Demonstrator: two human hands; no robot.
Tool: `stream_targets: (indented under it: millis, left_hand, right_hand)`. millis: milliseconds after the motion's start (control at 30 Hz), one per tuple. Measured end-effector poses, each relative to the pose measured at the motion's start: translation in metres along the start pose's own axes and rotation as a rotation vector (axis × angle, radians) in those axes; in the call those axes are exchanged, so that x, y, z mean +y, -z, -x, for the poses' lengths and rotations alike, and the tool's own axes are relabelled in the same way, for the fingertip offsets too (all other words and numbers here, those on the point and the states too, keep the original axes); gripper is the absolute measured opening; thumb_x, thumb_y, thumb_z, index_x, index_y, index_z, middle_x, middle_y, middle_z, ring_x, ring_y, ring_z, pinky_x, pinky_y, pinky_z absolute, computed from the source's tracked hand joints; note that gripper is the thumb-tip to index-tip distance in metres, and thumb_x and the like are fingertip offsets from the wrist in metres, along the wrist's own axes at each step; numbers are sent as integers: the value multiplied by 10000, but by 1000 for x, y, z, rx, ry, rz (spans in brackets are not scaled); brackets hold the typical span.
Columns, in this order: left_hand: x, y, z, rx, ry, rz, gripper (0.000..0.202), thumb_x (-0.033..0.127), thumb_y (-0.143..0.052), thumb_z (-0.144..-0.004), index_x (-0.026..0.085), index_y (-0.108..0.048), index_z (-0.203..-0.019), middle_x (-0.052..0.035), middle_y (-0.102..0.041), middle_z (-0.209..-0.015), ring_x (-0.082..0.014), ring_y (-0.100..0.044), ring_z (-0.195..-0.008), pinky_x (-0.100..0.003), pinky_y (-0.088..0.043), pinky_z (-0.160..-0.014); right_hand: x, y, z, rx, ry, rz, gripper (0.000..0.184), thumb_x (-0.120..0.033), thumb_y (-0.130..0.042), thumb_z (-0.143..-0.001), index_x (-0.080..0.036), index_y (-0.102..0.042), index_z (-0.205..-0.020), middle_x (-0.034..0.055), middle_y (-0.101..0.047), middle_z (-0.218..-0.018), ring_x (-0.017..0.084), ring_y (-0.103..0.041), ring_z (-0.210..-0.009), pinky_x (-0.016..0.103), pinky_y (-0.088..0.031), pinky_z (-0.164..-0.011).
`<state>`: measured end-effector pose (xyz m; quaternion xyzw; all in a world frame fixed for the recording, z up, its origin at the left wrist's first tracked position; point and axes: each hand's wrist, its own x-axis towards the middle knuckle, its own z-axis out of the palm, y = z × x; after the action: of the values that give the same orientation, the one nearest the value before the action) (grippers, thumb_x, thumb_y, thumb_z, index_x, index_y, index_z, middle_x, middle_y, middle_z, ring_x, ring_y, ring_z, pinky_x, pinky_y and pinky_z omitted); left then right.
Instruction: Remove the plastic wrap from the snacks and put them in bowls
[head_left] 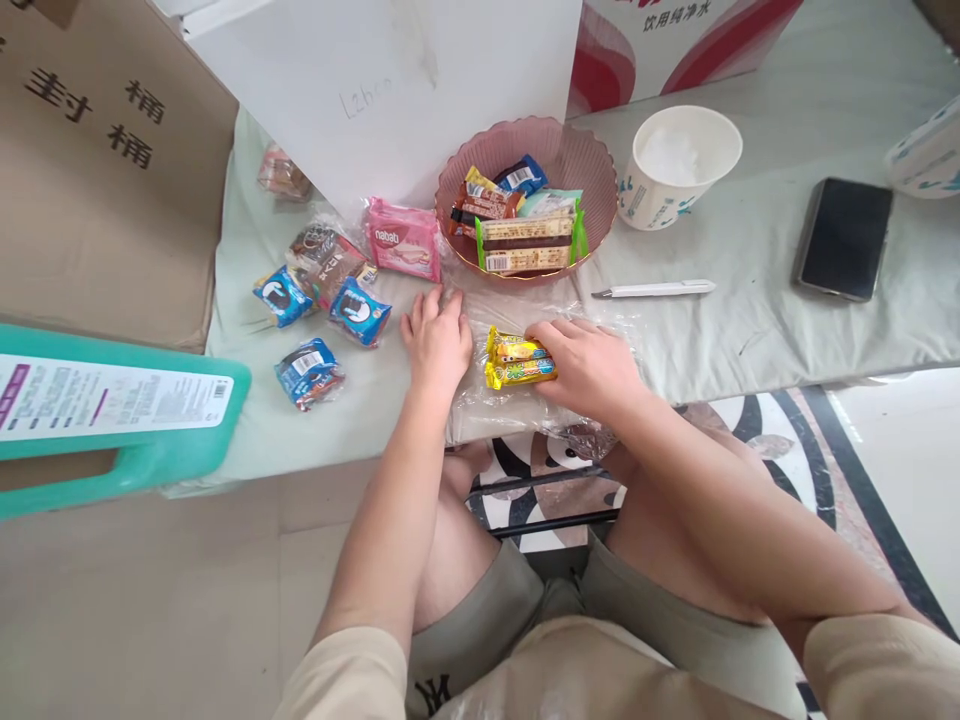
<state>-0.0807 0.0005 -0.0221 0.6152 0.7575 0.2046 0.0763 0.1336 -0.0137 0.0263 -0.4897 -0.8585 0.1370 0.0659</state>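
Glossy yellow snack packs [519, 360], pinched by the right hand [589, 365] (left hand [437, 340] spread flat).

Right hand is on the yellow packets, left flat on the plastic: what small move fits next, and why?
Probably lift the yellow packets off the plastic sheet: the right hand grips them at one end, and the left hand lies flat on the sheet, seemingly pinning it down.

You had soft, bright daylight all over. Shadows on the table [750, 300] were very faint. The clear plastic [510, 305] shone a little. The middle looked sharp, but the edges bent outward and everything looked a bit squashed.
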Motion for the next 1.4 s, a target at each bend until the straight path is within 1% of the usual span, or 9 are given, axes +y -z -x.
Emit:
stream_targets:
  millis: [233,400,633,733,933,1067,1200,1267,1400]
  left_hand:
    - [5,9,-1,-59,20,-23,478,194,-509,-962,235,-686,-1404,-168,-570,-1582,-431,-454,-1529,-732,-297,-1255]
    - [9,15,0,-86,36,-24,478,189,-495,-974,228,-678,-1413,-167,-562,-1590,-426,-447,-1538,-721,-304,-1257]
    - [21,27,-1,-164,79,-139,524,191,-445,-998,197,-624,-1490,-147,-520,-1632,-368,-422,-1561,-615,-312,-1299]
    - [21,28,-1,-169,80,-139,515,197,-455,-995,199,-635,-1477,-150,-529,-1622,-365,-437,-1550,-615,-330,-1292]
    - [9,22,-3,-90,24,-47,433,176,-550,-952,229,-723,-1346,-169,-574,-1566,-392,-490,-1506,-654,-363,-1254]
    - [-3,27,0,58,-49,69,394,186,-634,-902,202,-750,-1279,-192,-583,-1527,-373,-555,-1448,-596,-410,-1241]
    - [-16,59,23,230,-295,288,208,260,-609,-927,205,-760,-1059,-124,-686,-1348,-274,-660,-1299,-490,-509,-1168]
    - [-17,78,40,56,-493,414,224,355,-611,-954,211,-749,-1057,-99,-742,-1224,-265,-691,-1238,-474,-538,-1140]
    - [-8,97,69,-520,-649,217,704,419,-851,-747,206,-669,-1392,-162,-578,-1569,-430,-407,-1562,-613,-419,-1249]
  right_hand:
    - [14,1,17,163,9,-257,540,-217,-641,-723,-217,-631,-1263,102,-743,-1124,319,-683,-1043,401,-527,-827]
    - [19,27,13,359,-77,-325,504,-234,-661,-727,-230,-628,-1230,92,-739,-1059,293,-705,-943,394,-545,-769]
    - [52,81,-112,469,-58,-162,457,-322,-777,-755,-292,-620,-1182,107,-708,-1094,352,-665,-1026,500,-570,-840]
    - [52,91,-135,490,-38,-140,595,-413,-847,-724,-301,-600,-1254,129,-698,-1194,402,-637,-1162,571,-569,-937]
    - [44,70,-21,581,101,-202,355,-176,-582,-866,-254,-639,-1207,89,-753,-1194,294,-720,-1139,480,-599,-992]
    - [68,36,67,330,144,-174,497,-88,-490,-870,-257,-591,-1326,103,-736,-1265,281,-729,-1171,451,-626,-946]
    - [83,9,110,136,251,-16,551,-142,-536,-899,-243,-540,-1441,191,-566,-1538,449,-521,-1458,675,-520,-1075]
    - [82,0,116,106,269,65,571,-158,-593,-904,-263,-545,-1463,202,-491,-1611,488,-463,-1496,717,-484,-1085]
    - [74,-9,105,153,351,46,273,-134,-620,-930,-283,-713,-1140,119,-593,-1543,429,-510,-1480,672,-439,-1146]
